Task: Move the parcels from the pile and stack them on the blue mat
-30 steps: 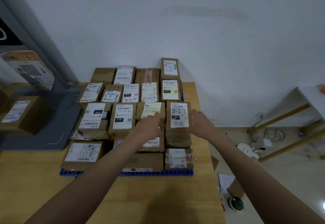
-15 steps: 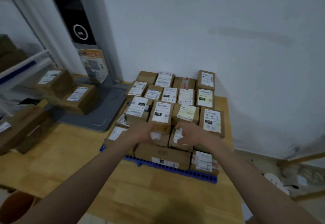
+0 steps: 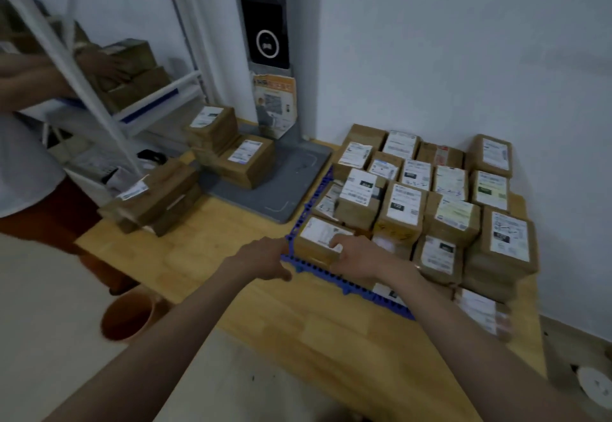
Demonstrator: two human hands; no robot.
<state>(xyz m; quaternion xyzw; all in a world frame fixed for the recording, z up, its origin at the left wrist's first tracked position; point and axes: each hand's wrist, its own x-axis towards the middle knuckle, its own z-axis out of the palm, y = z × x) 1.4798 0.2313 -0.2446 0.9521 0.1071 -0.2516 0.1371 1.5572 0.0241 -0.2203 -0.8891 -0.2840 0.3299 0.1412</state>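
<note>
The blue mat (image 3: 309, 209) lies on the right half of the wooden table (image 3: 331, 348), and several brown labelled parcels (image 3: 404, 209) are stacked on it in rows. The pile of loose parcels (image 3: 228, 153) sits to the left, partly on a grey base, with more parcels (image 3: 155, 196) at the table's left end. My left hand (image 3: 265, 257) hovers at the mat's front-left corner, fingers loosely curled and holding nothing. My right hand (image 3: 354, 256) lies with its fingertips on the label of the front-left parcel (image 3: 314, 242).
A grey scanner stand (image 3: 281, 176) with a tall black column rises behind the pile. Another person (image 3: 29, 156) at the left has a hand on boxes on a white shelf (image 3: 149, 107). An orange bucket (image 3: 129, 317) stands on the floor by the table's near-left edge.
My view has swung left and brought the pile and shelf into sight. Both hands have moved from the right-hand stack across to the mat's front-left corner.
</note>
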